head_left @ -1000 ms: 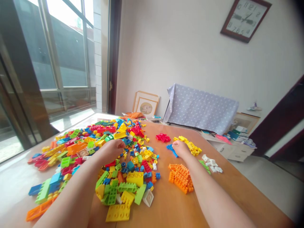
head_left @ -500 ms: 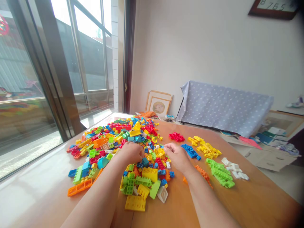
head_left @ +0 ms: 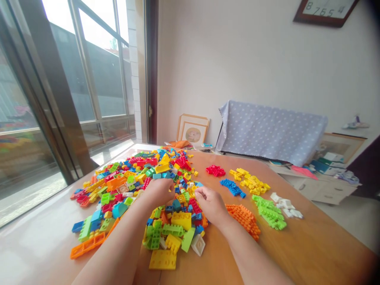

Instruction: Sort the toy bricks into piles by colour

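Note:
A wide heap of mixed toy building bricks [head_left: 148, 162] covers the left and middle of the table. My left hand [head_left: 162, 190] is over the heap's middle, its fingers curled downward and mostly hidden; what they hold, if anything, cannot be seen. At the heap's right edge, my right hand [head_left: 211, 202] has its thumb and fingers closed in a pinch. Anything between those fingertips is too small to make out. Just in front of my forearms lie a yellow brick [head_left: 181, 220], a flat yellow plate brick [head_left: 162, 260] and a white brick [head_left: 198, 245].
Right of my hand, bricks lie grouped by colour: red [head_left: 215, 170], blue [head_left: 233, 188], yellow [head_left: 253, 183], orange [head_left: 244, 221], green [head_left: 269, 211] and white [head_left: 286, 204]. A glass door [head_left: 26, 118] borders the table's left. Behind stands a dotted cloth-covered object [head_left: 273, 130].
The view has turned slightly right, so everything sits further left. My right hand has shifted a little toward the heap and nearer my left hand, uncovering more of the orange group.

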Action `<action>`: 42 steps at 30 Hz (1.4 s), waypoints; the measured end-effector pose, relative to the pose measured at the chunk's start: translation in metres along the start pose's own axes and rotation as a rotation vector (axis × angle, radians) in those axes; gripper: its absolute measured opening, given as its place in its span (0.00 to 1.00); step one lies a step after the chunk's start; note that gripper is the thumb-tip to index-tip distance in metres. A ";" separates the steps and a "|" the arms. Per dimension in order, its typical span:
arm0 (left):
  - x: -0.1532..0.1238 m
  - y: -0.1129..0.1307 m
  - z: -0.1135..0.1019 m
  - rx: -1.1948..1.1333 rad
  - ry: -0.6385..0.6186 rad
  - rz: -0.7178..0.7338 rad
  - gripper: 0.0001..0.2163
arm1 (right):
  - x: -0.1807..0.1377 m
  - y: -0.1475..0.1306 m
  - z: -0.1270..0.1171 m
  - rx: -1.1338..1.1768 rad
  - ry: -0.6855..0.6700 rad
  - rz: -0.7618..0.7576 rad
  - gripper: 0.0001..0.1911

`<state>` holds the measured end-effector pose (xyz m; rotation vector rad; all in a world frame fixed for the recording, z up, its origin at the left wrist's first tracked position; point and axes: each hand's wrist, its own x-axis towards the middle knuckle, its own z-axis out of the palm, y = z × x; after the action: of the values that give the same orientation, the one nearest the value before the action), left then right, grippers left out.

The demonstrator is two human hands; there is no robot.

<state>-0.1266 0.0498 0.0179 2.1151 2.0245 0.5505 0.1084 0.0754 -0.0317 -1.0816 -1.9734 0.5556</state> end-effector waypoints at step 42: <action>-0.002 0.038 0.001 -1.455 -0.249 0.101 0.20 | -0.010 -0.042 -0.003 0.103 0.228 -0.170 0.14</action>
<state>-0.0907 0.0452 0.0307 1.2090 0.7811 1.1802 0.0932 0.0443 -0.0051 -0.8638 -1.7961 0.4176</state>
